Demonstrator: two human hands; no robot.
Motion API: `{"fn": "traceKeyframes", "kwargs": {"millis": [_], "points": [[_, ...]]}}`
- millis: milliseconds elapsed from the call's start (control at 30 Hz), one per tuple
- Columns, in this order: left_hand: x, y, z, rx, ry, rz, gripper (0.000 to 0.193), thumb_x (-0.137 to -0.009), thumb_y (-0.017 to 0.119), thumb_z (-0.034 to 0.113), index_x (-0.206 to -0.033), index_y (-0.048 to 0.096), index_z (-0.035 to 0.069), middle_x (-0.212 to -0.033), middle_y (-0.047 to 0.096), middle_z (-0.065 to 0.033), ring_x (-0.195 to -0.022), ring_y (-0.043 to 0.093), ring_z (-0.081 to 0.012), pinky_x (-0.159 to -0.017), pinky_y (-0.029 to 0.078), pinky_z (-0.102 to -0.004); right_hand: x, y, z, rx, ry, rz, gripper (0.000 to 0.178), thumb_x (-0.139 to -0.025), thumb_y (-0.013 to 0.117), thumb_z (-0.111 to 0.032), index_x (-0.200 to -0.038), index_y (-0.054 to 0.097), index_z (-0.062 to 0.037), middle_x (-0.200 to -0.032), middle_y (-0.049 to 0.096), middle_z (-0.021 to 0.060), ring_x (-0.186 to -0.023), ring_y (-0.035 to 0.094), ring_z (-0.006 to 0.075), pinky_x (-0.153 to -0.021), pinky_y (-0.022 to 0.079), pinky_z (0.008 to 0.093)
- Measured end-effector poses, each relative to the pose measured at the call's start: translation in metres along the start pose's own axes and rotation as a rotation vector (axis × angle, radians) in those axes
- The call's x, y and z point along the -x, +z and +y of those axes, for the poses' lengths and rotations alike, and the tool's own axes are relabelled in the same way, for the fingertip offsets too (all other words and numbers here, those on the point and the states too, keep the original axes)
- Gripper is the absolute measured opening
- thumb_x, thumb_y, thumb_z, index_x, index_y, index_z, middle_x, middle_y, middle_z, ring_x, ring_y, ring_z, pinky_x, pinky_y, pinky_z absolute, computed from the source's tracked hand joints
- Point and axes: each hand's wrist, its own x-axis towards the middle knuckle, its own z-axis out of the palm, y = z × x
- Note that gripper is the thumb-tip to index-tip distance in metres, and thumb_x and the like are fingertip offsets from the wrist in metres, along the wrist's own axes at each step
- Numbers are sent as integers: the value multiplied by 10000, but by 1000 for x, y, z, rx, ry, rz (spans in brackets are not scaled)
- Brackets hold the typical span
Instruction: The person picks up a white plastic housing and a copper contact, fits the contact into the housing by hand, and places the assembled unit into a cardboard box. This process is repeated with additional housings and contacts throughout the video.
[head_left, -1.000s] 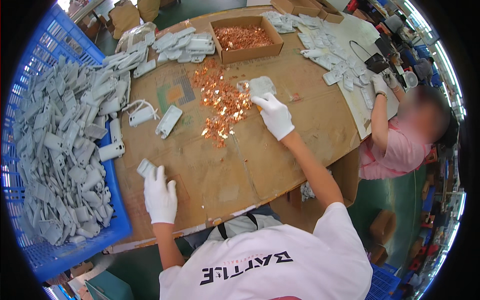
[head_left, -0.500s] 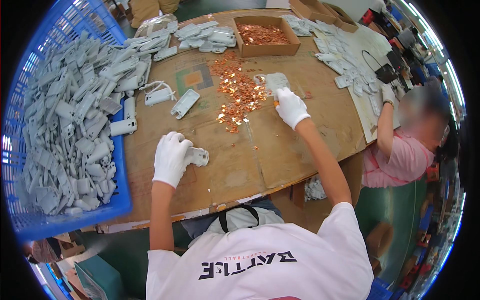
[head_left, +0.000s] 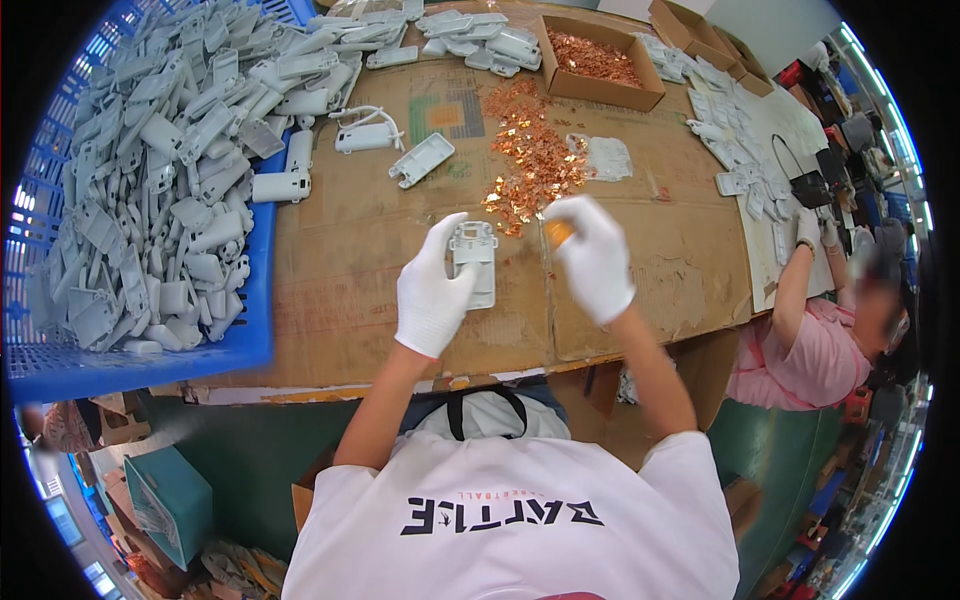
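Note:
My left hand (head_left: 437, 285), in a white glove, holds a white plastic casing (head_left: 483, 285) against the cardboard-covered table, the thumb over its open side. To its right, my right hand (head_left: 597, 262), gloved too and blurred by motion, is closed around a small orange-handled tool (head_left: 557, 232). The tool's tip is too small to make out. Just beyond both hands spreads a heap of small copper-coloured metal pieces (head_left: 525, 165). A whitish translucent sheet (head_left: 607, 158) lies at the heap's right side.
A blue crate (head_left: 262, 335) full of white casings stands at left. One loose casing (head_left: 423, 160) and another with a white cord (head_left: 366, 137) lie beyond my left hand. Farther off is a cardboard box (head_left: 610, 92) of copper pieces. A co-worker in pink (head_left: 800, 350) works at right.
My left hand has shifted right with the casing, which now stands lengthwise in front of me. My right hand has left the translucent sheet and come nearer the casing. The whole view has shifted.

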Motion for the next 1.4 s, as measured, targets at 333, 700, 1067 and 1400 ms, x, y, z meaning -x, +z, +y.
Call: {"fn": "traceKeyframes", "kwargs": {"millis": [333,700,1067,1400], "points": [[26,7,24,-151,109,52,457,-816,692,37,-1260,604,98,-987,710,-152,-814,717,-278,-713,555,-348,40,55,-44,157,-35,130,231,-740,728,8,-936,689,-106,-977,555,74,-878,615,246,-715,520,351],[31,-4,26,-257,190,-107,458,-797,748,84,-1233,615,125,-916,707,-138,-790,703,-309,-685,561,-341,42,37,-17,-302,402,-306,228,-923,669,-118,-1126,652,-15,-915,703,156,-783,693,204,-692,550,326],[60,-7,15,-97,-14,-114,491,-784,730,97,-1254,591,93,-964,700,-180,-842,699,-342,-727,562,-401,62,33,-41,23,164,-234,300,-876,702,-132,-1165,654,-69,-914,679,137,-772,682,249,-719,550,352],[57,-19,24,99,-101,-71,438,-850,593,39,-1287,570,61,-1016,703,-191,-830,705,-351,-746,558,-390,95,48,-47,386,-371,-184,530,-757,664,15,-1281,599,-27,-1388,504,175,-1055,636,325,-839,562,369]]}}
